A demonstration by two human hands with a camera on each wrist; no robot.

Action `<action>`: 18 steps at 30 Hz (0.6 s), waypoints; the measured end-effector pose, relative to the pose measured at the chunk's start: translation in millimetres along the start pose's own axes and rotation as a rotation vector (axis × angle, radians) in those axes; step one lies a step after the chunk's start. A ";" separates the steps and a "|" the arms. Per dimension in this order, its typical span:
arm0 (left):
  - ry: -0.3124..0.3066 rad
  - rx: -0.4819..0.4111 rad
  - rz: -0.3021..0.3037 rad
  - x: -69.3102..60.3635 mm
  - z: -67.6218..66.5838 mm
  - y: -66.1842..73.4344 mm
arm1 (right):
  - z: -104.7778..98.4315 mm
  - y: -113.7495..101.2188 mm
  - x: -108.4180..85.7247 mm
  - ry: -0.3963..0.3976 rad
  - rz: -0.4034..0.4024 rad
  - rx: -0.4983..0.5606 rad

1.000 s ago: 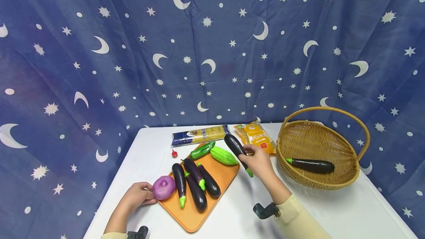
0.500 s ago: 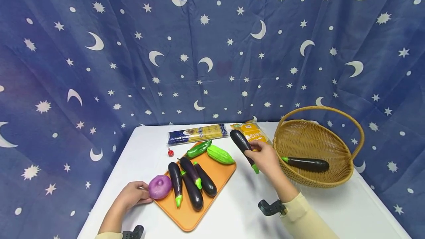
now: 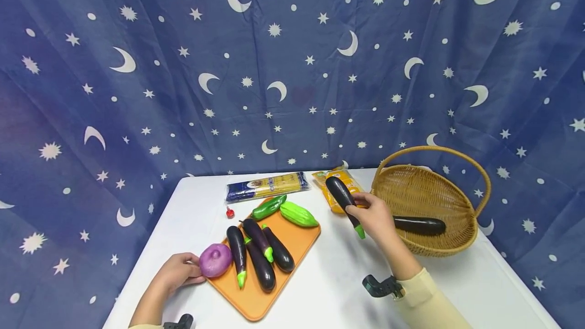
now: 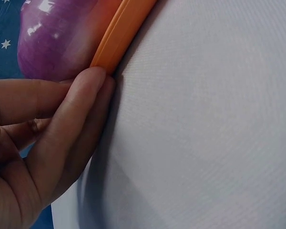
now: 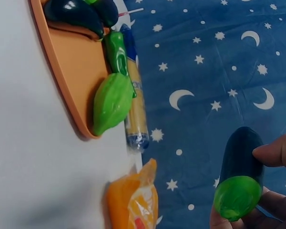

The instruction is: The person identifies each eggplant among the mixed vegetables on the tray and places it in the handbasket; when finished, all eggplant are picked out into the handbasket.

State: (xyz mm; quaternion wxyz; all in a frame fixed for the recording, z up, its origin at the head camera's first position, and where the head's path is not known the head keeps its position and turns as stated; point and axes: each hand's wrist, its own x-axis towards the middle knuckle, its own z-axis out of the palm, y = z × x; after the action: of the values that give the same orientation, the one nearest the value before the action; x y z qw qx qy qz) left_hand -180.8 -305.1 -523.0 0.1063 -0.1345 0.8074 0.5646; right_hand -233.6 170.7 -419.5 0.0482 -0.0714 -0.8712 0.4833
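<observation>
My right hand [image 3: 374, 216] grips an eggplant [image 3: 340, 193] above the table, left of the wicker basket [image 3: 422, 194]. Its dark end points up and its green end down. In the right wrist view, thumb and fingers wrap the eggplant [image 5: 240, 157]. My left hand [image 3: 178, 272] pinches the left corner of the orange tray [image 3: 253, 306], beside a purple onion [image 3: 215, 260]. The left wrist view has fingertips on the tray rim [image 4: 121, 36]. Several eggplants [image 3: 260, 265], a green pepper [image 3: 268, 207] and a light green ridged vegetable [image 3: 298, 214] lie on the tray.
Another eggplant [image 3: 419, 225] lies inside the basket, whose arched handle [image 3: 439, 148] rises above it. A yellow and blue pasta packet [image 3: 267, 187] and an orange bag [image 3: 335, 204] lie at the back. A small red item [image 3: 230, 212] sits left of the tray.
My right hand has carried the eggplant rightward toward the basket, away from the tray. The left hand stays at the tray corner. The whole head view has shifted slightly.
</observation>
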 end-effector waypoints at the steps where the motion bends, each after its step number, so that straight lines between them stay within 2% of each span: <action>1: -0.004 -0.001 0.006 0.7 -0.2 1.1 | -2.5 -0.2 0.2 0.001 0.010 0.008; 5: -0.033 -0.026 0.026 2.3 1.0 0.6 | -14.2 4.1 -1.8 0.012 0.021 0.022; 10: -0.083 -0.033 0.018 -1.2 0.1 -8.1 | -26.4 15.6 -8.8 0.039 0.006 -0.021; 13: -0.095 -0.035 0.024 -0.6 -1.9 -11.1 | -32.2 20.3 -10.5 0.051 -0.002 -0.016; 18: -0.087 -0.028 0.056 5.9 -4.6 -6.7 | -45.1 21.3 -7.3 0.056 0.003 0.012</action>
State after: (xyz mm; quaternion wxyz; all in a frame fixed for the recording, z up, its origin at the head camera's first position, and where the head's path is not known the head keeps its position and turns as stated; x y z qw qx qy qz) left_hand -184.2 -312.1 -529.3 0.1234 -0.0888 0.7974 0.5839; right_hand -217.8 218.2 -413.9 0.0722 -0.0859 -0.8665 0.4864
